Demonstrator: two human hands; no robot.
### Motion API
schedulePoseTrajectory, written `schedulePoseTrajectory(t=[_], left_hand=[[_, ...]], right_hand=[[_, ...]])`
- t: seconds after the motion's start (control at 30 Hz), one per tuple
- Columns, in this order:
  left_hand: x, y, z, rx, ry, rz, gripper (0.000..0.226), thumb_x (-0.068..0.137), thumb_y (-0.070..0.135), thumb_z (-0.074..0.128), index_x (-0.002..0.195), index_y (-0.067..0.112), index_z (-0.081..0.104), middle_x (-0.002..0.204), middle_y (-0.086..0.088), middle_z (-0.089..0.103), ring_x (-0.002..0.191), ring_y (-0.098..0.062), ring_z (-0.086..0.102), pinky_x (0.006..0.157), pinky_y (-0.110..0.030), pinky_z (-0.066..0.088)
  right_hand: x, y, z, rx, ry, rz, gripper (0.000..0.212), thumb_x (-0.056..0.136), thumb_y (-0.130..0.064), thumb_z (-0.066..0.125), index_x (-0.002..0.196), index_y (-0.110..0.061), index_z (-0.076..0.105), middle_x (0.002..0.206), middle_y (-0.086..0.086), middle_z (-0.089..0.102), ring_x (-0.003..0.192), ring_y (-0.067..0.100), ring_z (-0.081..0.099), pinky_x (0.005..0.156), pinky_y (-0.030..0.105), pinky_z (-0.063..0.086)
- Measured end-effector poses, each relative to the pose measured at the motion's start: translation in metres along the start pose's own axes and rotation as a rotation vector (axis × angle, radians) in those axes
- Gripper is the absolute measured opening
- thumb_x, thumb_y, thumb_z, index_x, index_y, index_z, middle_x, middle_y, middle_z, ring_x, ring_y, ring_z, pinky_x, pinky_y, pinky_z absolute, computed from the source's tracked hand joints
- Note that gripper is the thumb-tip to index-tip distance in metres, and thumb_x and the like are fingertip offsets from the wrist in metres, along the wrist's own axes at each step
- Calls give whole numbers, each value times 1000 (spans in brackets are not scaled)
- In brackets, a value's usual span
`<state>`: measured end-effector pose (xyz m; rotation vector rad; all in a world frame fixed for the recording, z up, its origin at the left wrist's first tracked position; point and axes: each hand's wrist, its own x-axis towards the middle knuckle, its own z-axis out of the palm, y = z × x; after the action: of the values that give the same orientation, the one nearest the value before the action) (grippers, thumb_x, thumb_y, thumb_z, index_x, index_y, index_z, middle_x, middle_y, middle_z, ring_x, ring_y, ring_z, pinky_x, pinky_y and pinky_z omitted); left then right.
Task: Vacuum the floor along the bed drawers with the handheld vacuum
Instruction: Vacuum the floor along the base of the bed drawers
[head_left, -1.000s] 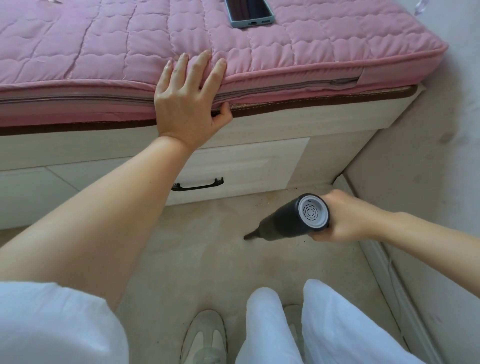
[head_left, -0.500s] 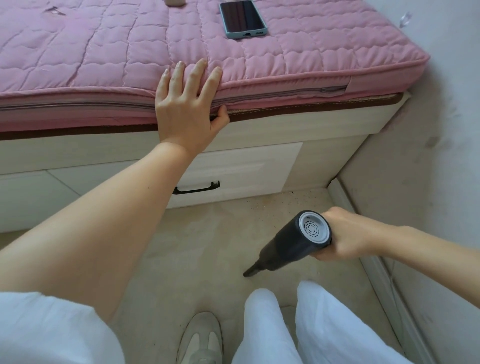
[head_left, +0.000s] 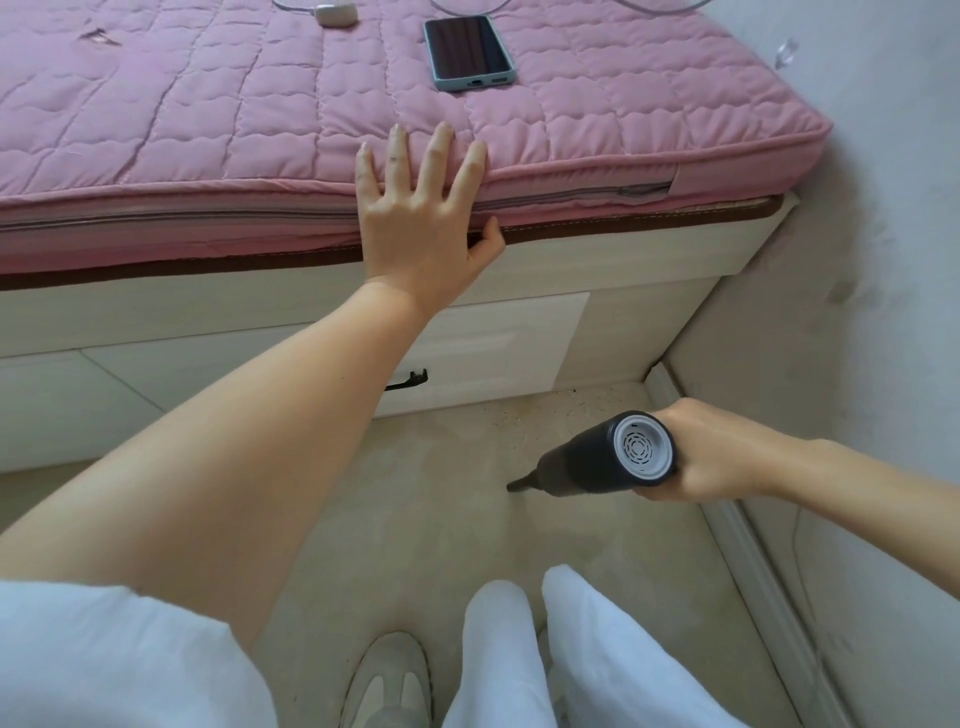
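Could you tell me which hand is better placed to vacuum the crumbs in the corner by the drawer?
The right hand: it already grips the handheld vacuum, nozzle down near the floor, just short of the crumbs. The left hand lies spread on the mattress edge, bracing.

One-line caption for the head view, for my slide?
Right hand aims handheld vacuum at floor; left hand rests on mattress.

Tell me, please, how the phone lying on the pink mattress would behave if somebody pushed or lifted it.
The phone looks thin, flat and rigid, so it should lift without bending. It cannot roll. Pushed, it would probably drag rather than glide, since the quilted mattress is soft fabric. Its glass face may be fragile if it slid off the edge.
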<state>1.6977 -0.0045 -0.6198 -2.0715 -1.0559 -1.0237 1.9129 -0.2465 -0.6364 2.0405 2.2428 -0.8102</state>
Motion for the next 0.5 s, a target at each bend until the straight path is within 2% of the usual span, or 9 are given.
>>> schedulePoseTrajectory(t=[0.1,0.17,0.27,0.37,0.5], left_hand=[[7,8,1,-14,-21,31,56,88,49,51,133,19,63,136,-13,63,123,-50,56,102,-67,43],[10,10,3,-24,-36,51,57,88,50,50,135,20,62,137,-14,62,123,-50,56,102,-67,43],[10,9,5,-31,-42,82,57,89,50,49,137,20,61,139,-15,60,125,-50,55,104,-66,42],[9,9,8,-25,-18,78,56,89,49,50,136,20,62,138,-14,61,124,-49,56,104,-65,43],[6,8,12,-39,10,75,55,89,47,52,135,19,63,135,-14,63,121,-47,58,102,-63,46]], right_hand=[[-2,10,-6,63,-51,70,21,61,-27,69,68,-23,50,62,-5,58,52,5,51,51,36,45],[-3,14,-7,78,-83,86,21,58,-26,67,68,-20,49,62,-2,57,51,5,47,49,37,43],[-3,15,-7,81,-81,76,22,59,-25,66,67,-22,46,58,-4,50,49,5,40,47,36,38],[0,15,-5,36,-34,38,23,62,-25,63,62,-32,41,54,-10,44,48,10,35,46,32,30],[8,11,-1,10,35,59,29,66,-25,66,61,-37,40,51,-8,43,49,9,38,44,22,26]])
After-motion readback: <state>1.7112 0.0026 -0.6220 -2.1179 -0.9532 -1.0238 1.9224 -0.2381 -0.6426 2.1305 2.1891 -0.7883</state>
